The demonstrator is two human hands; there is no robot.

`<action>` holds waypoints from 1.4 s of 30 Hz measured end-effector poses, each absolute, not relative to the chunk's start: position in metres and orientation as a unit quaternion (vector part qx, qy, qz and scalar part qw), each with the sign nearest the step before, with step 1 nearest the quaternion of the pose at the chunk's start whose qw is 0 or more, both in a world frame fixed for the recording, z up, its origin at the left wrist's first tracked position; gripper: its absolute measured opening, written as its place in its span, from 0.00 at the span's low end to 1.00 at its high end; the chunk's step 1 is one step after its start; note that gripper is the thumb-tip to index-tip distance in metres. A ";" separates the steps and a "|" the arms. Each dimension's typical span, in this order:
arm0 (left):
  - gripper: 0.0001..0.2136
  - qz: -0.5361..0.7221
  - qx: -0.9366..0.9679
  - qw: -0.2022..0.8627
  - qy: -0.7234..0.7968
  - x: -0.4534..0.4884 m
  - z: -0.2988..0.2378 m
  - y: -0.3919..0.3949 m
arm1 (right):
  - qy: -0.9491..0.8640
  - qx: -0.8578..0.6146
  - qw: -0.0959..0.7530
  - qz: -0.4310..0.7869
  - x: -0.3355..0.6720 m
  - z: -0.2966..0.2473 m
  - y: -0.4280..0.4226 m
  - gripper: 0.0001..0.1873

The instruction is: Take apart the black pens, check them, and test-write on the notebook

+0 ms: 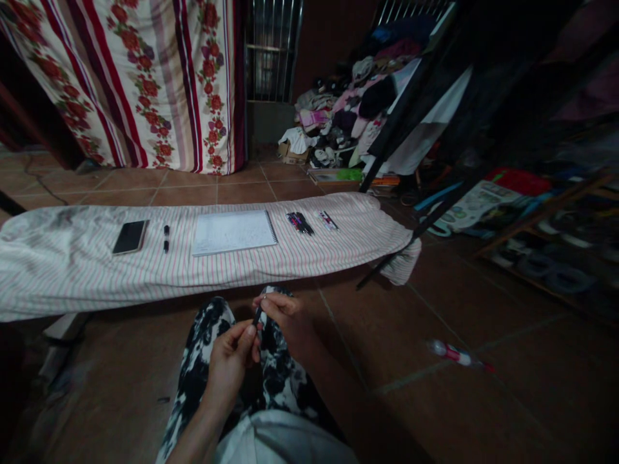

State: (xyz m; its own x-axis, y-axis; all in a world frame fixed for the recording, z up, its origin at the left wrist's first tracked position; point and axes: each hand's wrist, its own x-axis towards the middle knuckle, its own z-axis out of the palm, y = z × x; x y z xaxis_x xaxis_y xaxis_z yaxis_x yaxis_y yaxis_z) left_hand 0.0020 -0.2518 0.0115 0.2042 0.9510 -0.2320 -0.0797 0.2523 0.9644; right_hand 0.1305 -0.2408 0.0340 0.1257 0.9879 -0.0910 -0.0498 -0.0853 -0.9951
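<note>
Above my lap, a slim dark pen [257, 315] is held between both hands. My left hand [232, 354] closes on its lower part with thumb and fingers. At the upper tip, my right hand [285, 316] pinches it; a small bright spot shows there, too small to make out. Beyond them on the striped cloth [232, 270] lies a spiral notebook [235, 232] with faint marks on its page. Right of the notebook are a bunch of dark pens [300, 223] and a smaller group of whitish pens [329, 221].
On the cloth's left are a dark tablet or phone [130, 237] and two small black pieces [166, 238]. A plastic bottle [454, 354] lies on the tiled floor at right. A dark pole [391, 258] crosses the cloth's right end. Clothes [358, 109] are heaped behind.
</note>
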 end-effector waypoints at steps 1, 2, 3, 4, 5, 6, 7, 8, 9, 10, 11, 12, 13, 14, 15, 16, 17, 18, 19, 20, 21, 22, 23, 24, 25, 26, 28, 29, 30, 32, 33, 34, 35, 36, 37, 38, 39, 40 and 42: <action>0.18 0.407 0.454 0.629 0.482 0.002 0.012 -0.252 | -0.434 -0.540 0.517 0.502 0.130 0.034 -0.241 0.13; 0.18 0.409 0.455 0.625 0.485 0.002 0.013 -0.252 | -0.431 -0.541 0.518 0.503 0.130 0.034 -0.241 0.14; 0.18 0.414 0.456 0.617 0.490 0.002 0.013 -0.251 | -0.426 -0.543 0.520 0.503 0.130 0.033 -0.240 0.14; 0.18 0.421 0.459 0.604 0.497 0.002 0.014 -0.251 | -0.419 -0.549 0.524 0.499 0.129 0.033 -0.240 0.14; 0.18 0.428 0.465 0.588 0.505 0.003 0.014 -0.250 | -0.413 -0.554 0.528 0.493 0.129 0.032 -0.239 0.13; 0.18 0.435 0.472 0.568 0.515 0.003 0.014 -0.250 | -0.407 -0.560 0.533 0.486 0.129 0.031 -0.238 0.13; 0.17 0.442 0.479 0.547 0.525 0.003 0.013 -0.249 | -0.403 -0.565 0.537 0.480 0.129 0.029 -0.238 0.12; 0.17 0.447 0.486 0.529 0.534 0.004 0.012 -0.249 | -0.400 -0.568 0.540 0.475 0.129 0.028 -0.237 0.12; 0.16 0.450 0.491 0.513 0.541 0.004 0.011 -0.249 | -0.397 -0.570 0.541 0.473 0.128 0.026 -0.236 0.12; 0.16 0.455 0.493 0.501 0.547 0.004 0.010 -0.249 | -0.393 -0.571 0.543 0.474 0.128 0.025 -0.236 0.12; 0.16 0.458 0.494 0.493 0.550 0.005 0.009 -0.248 | -0.388 -0.572 0.544 0.476 0.128 0.024 -0.235 0.12; 0.16 0.461 0.494 0.489 0.552 0.005 0.009 -0.248 | -0.382 -0.571 0.545 0.480 0.127 0.023 -0.235 0.13; 0.16 0.461 0.494 0.490 0.551 0.005 0.008 -0.248 | -0.380 -0.571 0.544 0.484 0.127 0.022 -0.235 0.13; 0.16 0.461 0.490 0.493 0.551 0.005 0.008 -0.248 | -0.380 -0.570 0.543 0.486 0.127 0.022 -0.235 0.13; 0.17 0.460 0.485 0.501 0.550 0.005 0.008 -0.247 | -0.381 -0.570 0.541 0.488 0.126 0.022 -0.235 0.14; 0.18 0.459 0.478 0.511 0.548 0.005 0.008 -0.247 | -0.382 -0.568 0.537 0.493 0.126 0.022 -0.235 0.14; 0.18 0.459 0.470 0.521 0.545 0.006 0.009 -0.246 | -0.381 -0.565 0.535 0.499 0.126 0.022 -0.235 0.15; 0.19 0.460 0.462 0.531 0.542 0.006 0.009 -0.246 | -0.378 -0.562 0.534 0.505 0.126 0.022 -0.235 0.15; 0.20 0.460 0.455 0.538 0.540 0.007 0.009 -0.245 | -0.374 -0.562 0.536 0.508 0.126 0.022 -0.235 0.15; 0.20 0.460 0.450 0.544 0.539 0.007 0.008 -0.244 | -0.370 -0.564 0.537 0.507 0.126 0.021 -0.234 0.14; 0.21 0.457 0.448 0.547 0.540 0.008 0.008 -0.243 | -0.368 -0.568 0.538 0.502 0.127 0.020 -0.233 0.14; 0.21 0.453 0.448 0.547 0.542 0.008 0.006 -0.242 | -0.371 -0.572 0.538 0.496 0.127 0.018 -0.232 0.14; 0.21 0.449 0.452 0.544 0.546 0.009 0.004 -0.241 | -0.374 -0.576 0.536 0.491 0.128 0.017 -0.232 0.14; 0.21 0.445 0.460 0.538 0.549 0.009 0.002 -0.240 | -0.377 -0.580 0.532 0.489 0.129 0.016 -0.231 0.14; 0.21 0.443 0.473 0.527 0.550 0.009 -0.002 -0.239 | -0.380 -0.583 0.529 0.486 0.130 0.015 -0.229 0.14; 0.20 0.443 0.488 0.514 0.549 0.009 -0.005 -0.238 | -0.385 -0.587 0.524 0.483 0.131 0.014 -0.228 0.15; 0.18 0.446 0.519 0.483 0.547 0.010 -0.012 -0.235 | -0.396 -0.594 0.519 0.470 0.134 0.012 -0.225 0.15; 0.17 0.446 0.532 0.469 0.546 0.010 -0.015 -0.233 | -0.404 -0.595 0.516 0.466 0.136 0.012 -0.223 0.16; 0.16 0.444 0.543 0.457 0.546 0.011 -0.018 -0.230 | -0.412 -0.595 0.509 0.465 0.138 0.011 -0.221 0.17; 0.15 0.438 0.569 0.432 0.545 0.011 -0.023 -0.223 | -0.423 -0.591 0.494 0.477 0.144 0.010 -0.216 0.18; 0.15 0.435 0.588 0.414 0.542 0.010 -0.025 -0.220 | -0.426 -0.588 0.485 0.487 0.148 0.009 -0.214 0.18; 0.14 0.431 0.612 0.391 0.535 0.009 -0.027 -0.216 | -0.429 -0.582 0.476 0.500 0.152 0.008 -0.212 0.18; 0.13 0.427 0.640 0.363 0.525 0.008 -0.028 -0.212 | -0.432 -0.576 0.469 0.511 0.156 0.006 -0.210 0.19; 0.12 0.423 0.671 0.330 0.511 0.006 -0.030 -0.208 | -0.434 -0.572 0.463 0.520 0.161 0.004 -0.209 0.19; 0.11 0.418 0.703 0.296 0.493 0.005 -0.031 -0.204 | -0.436 -0.569 0.456 0.527 0.165 0.002 -0.207 0.19; 0.10 0.412 0.734 0.261 0.473 0.004 -0.032 -0.201 | -0.438 -0.569 0.450 0.530 0.169 0.000 -0.206 0.18; 0.09 0.407 0.760 0.225 0.454 0.003 -0.032 -0.197 | -0.440 -0.569 0.448 0.531 0.172 -0.002 -0.205 0.17; 0.09 0.402 0.783 0.190 0.436 0.003 -0.032 -0.194 | -0.443 -0.568 0.446 0.531 0.176 -0.005 -0.204 0.16; 0.09 0.393 0.815 0.125 0.407 0.004 -0.030 -0.189 | -0.449 -0.563 0.448 0.530 0.181 -0.010 -0.202 0.13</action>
